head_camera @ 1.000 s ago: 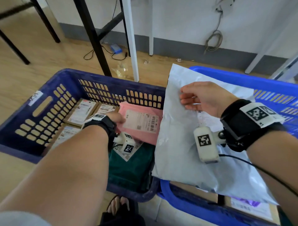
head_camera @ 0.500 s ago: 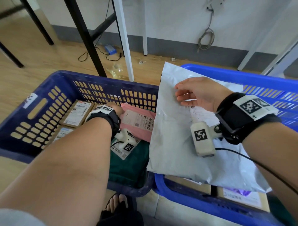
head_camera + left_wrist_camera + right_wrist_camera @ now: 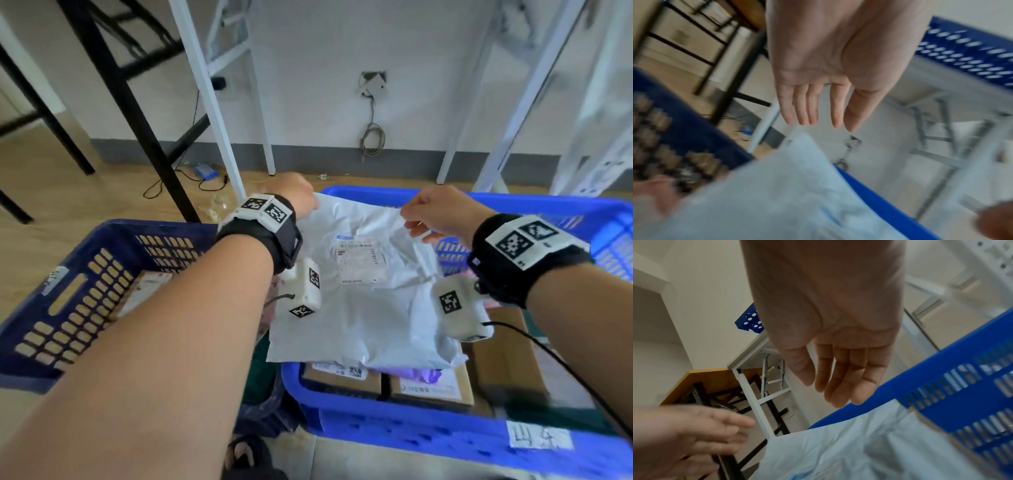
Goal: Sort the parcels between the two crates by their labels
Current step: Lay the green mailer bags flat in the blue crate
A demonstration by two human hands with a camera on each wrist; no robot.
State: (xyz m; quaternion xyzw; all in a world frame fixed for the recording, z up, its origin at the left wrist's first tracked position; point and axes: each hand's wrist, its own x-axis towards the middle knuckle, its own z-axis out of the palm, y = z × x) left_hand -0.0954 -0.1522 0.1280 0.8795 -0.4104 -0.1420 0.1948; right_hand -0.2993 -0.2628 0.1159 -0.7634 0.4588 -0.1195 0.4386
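Note:
A pale grey poly mailer (image 3: 359, 308) lies label (image 3: 358, 260) up on the parcels in the bright blue crate (image 3: 394, 431), its left edge hanging towards the dark blue crate (image 3: 68, 308). My left hand (image 3: 298, 195) is over the mailer's far left corner. My right hand (image 3: 431, 216) is over its far right edge. In the left wrist view the left fingers (image 3: 813, 104) are straight and hold nothing above the mailer (image 3: 777, 203). The right wrist view shows the right hand (image 3: 838, 378) loosely extended and empty over the mailer (image 3: 859, 451).
Cardboard boxes (image 3: 507, 353) and a labelled box with a purple bag (image 3: 431, 383) fill the bright blue crate under the mailer. A labelled box (image 3: 144, 291) shows in the dark blue crate. Black and white table legs (image 3: 219, 102) stand behind, near cables on the floor.
My left hand left the pink parcel in the dark blue crate and swung right to the mailer's far corner. My right hand let go of the mailer, which now rests on the bright blue crate.

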